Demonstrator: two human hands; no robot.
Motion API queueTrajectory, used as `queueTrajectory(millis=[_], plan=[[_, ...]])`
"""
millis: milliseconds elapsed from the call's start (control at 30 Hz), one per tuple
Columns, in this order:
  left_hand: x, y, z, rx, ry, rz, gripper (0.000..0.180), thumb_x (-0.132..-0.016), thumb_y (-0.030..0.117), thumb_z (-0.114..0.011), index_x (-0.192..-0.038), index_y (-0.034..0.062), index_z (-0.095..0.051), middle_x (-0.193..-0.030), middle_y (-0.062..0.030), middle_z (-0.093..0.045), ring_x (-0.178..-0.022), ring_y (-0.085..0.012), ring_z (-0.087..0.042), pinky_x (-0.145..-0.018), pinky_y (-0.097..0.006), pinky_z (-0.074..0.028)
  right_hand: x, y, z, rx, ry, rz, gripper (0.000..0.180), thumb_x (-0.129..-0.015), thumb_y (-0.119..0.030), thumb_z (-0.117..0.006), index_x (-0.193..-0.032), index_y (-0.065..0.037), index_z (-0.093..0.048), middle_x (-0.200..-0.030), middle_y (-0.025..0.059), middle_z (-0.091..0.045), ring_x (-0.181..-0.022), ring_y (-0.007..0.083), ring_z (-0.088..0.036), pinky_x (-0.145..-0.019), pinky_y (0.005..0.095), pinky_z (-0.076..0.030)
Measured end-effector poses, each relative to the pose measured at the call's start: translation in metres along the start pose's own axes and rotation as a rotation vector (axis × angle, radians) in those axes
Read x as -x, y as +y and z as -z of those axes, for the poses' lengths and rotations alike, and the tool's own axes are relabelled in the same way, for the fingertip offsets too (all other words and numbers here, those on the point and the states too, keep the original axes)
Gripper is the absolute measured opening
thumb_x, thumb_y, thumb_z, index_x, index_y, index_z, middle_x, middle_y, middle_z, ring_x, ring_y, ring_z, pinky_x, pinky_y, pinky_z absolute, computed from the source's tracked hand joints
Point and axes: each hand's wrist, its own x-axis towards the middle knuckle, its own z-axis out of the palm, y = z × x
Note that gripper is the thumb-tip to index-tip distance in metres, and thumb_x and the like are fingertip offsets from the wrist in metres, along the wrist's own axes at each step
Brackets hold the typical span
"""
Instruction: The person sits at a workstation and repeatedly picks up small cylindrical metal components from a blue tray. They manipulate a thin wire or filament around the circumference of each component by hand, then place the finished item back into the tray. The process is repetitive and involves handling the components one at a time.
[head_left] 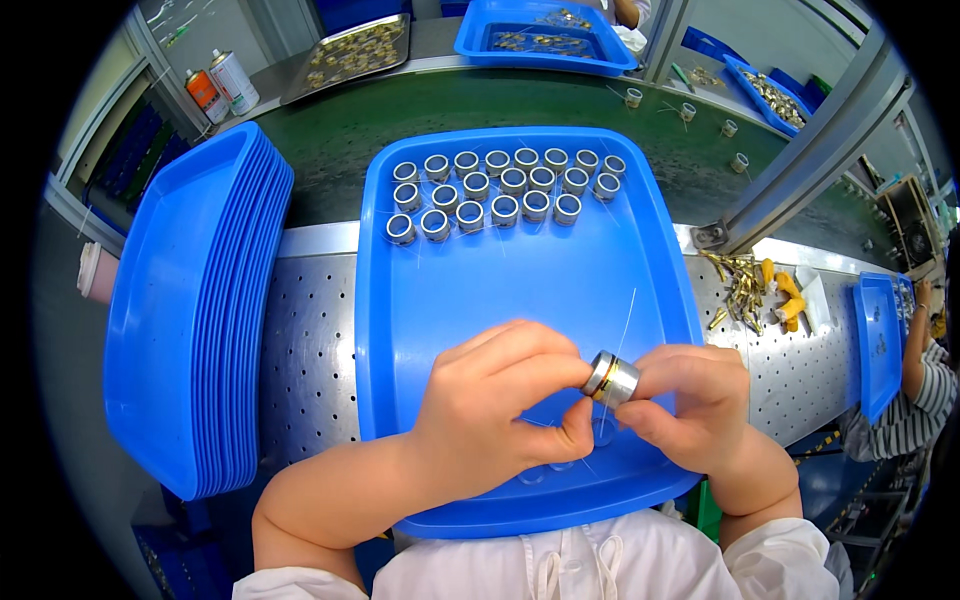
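Note:
Between my two hands, above the near part of a blue tray (480, 290), is a short silver metal cylinder (613, 380) with a yellowish band and thin clear strands sticking out. My left hand (505, 400) pinches its left end with thumb and forefinger. From the other side, the thumb and fingers of my right hand (690, 405) grip the right end. Several similar metal rings (505, 209) stand in rows at the tray's far end, some with thin strands trailing. Partly hidden under my hands, a few clear round pieces (530, 475) lie in the tray.
Stacked blue trays (190, 320) stand at left. Beyond runs a green conveyor belt (330, 175) with a few rings (688, 112). Brass pieces (740, 290) and yellow finger covers (790, 300) lie right, near a metal post (800, 150). Another person's striped sleeve (920, 400) shows at far right.

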Motion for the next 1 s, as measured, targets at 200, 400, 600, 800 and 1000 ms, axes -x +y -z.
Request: queueTrajectory(millis=[200,400,600,800,1000], plan=[[-0.002,-0.002,-0.001,-0.156,0.038,-0.173,0.026,-0.055,0.000,-0.074,-0.078,0.0022,-0.064,-0.075,-0.0092,-0.061,-0.063,-0.0234,-0.060,-0.055,-0.027,-0.049,0.001,-0.005,0.001,-0.036,-0.013,-0.193,0.011,-0.069,0.002,-0.074,-0.078,0.000,-0.067,-0.068,0.0084,-0.065,-0.057,0.0136,-0.060,-0.050,0.0229,-0.045],[-0.002,0.000,0.005,0.337,-0.070,0.306,0.016,-0.072,-0.001,-0.068,-0.088,-0.0026,-0.066,-0.087,-0.0113,-0.061,-0.078,-0.0190,-0.061,-0.067,-0.026,-0.050,-0.005,0.006,0.005,0.180,0.058,0.155,0.021,-0.066,0.001,-0.077,-0.085,-0.002,-0.068,-0.077,0.0082,-0.063,-0.065,0.0177,-0.061,-0.054,0.0261,-0.048],[-0.002,-0.001,0.007,0.466,-0.090,0.388,0.016,-0.074,-0.005,-0.065,-0.089,-0.0024,-0.066,-0.089,-0.0114,-0.062,-0.078,-0.0157,-0.060,-0.068,-0.026,-0.050,-0.006,0.007,0.006,0.224,-0.002,0.202,0.025,-0.065,0.000,-0.077,-0.088,-0.003,-0.067,-0.081,0.0080,-0.062,-0.067,0.0177,-0.060,-0.056,0.0267,-0.049],[-0.002,-0.004,0.001,0.159,-0.038,0.104,0.021,-0.065,-0.006,-0.070,-0.085,0.0004,-0.067,-0.081,-0.0097,-0.064,-0.069,-0.0157,-0.061,-0.060,-0.024,-0.050,-0.003,0.003,0.006,-0.016,-0.020,-0.062,0.025,-0.067,0.002,-0.076,-0.089,-0.003,-0.067,-0.081,0.0075,-0.061,-0.062,0.0165,-0.056,-0.054,0.0247,-0.046],[-0.001,-0.002,0.000,0.307,-0.003,0.247,0.019,-0.065,-0.006,-0.069,-0.083,0.0008,-0.066,-0.079,-0.0085,-0.063,-0.066,-0.0141,-0.060,-0.058,-0.024,-0.050,-0.005,0.003,0.003,0.343,0.026,0.293,0.026,-0.064,-0.001,-0.077,-0.087,-0.003,-0.066,-0.078,0.0067,-0.059,-0.059,0.0177,-0.054,-0.049,0.0260,-0.043]])
